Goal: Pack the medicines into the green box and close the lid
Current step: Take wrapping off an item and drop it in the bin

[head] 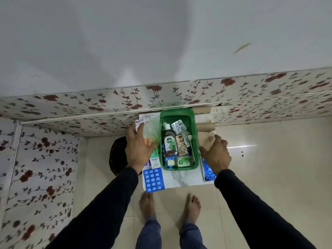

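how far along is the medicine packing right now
Done: the green box already holds bottles and a silver strip. In hand: nothing clearly; the left hand and right hand hover beside the box. Left: the blue strip, the carton, then the lid.

Open green box (196, 141), medicines (170, 142) inside

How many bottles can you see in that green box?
3: a tall brown Dettol bottle lying in the green box, left of centre; a small green bottle at its near end; a white-capped small bottle beside it. More may be hidden underneath.
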